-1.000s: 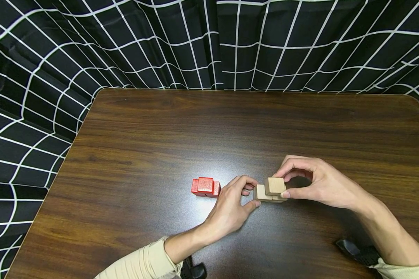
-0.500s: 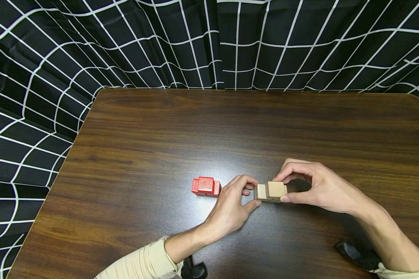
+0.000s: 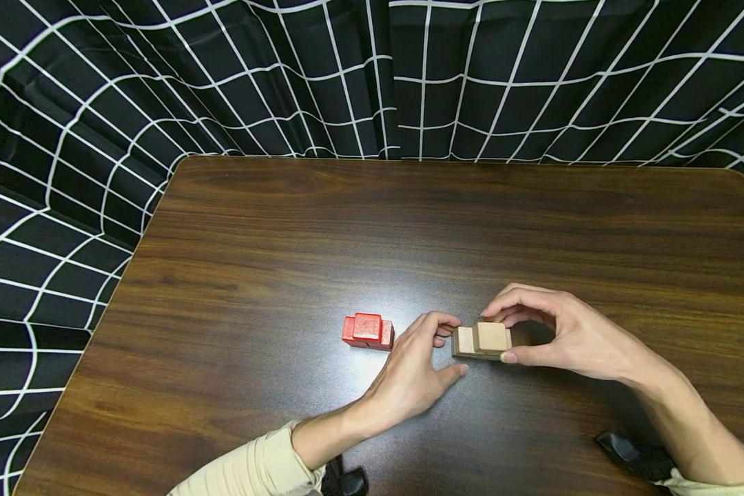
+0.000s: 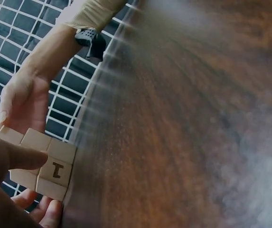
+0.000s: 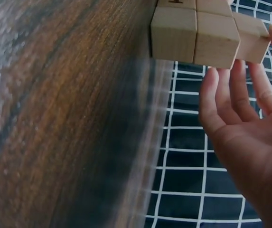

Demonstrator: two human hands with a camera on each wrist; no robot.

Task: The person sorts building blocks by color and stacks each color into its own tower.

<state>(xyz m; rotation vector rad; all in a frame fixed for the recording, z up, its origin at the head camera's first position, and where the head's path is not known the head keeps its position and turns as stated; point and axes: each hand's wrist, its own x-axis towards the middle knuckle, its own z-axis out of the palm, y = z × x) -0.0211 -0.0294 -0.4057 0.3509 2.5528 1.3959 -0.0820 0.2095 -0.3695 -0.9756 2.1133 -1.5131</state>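
Observation:
Several plain wooden blocks (image 3: 465, 342) stand together on the table, a raised one (image 3: 491, 337) on top. A dark mark shows on one face (image 4: 56, 171) in the left wrist view. My left hand (image 3: 409, 368) is at their left side, its thumb in front and apart from them. My right hand (image 3: 567, 337) curves about the raised block from the right, fingers behind and thumb at the front corner, with the spread slightly wider than the block. Whether its fingertips still touch is hard to tell. To the left of my left hand sits a red block stack (image 3: 367, 331).
The brown wooden table (image 3: 254, 241) reaches back to a black curtain (image 3: 322, 76) with white grid lines. Dark devices (image 3: 345, 480) are strapped at both wrists, below the sleeves.
My right hand lowered the raised wooden block onto the others, then its fingers and thumb spread a little. My left thumb has come off the blocks. The red stack stays put.

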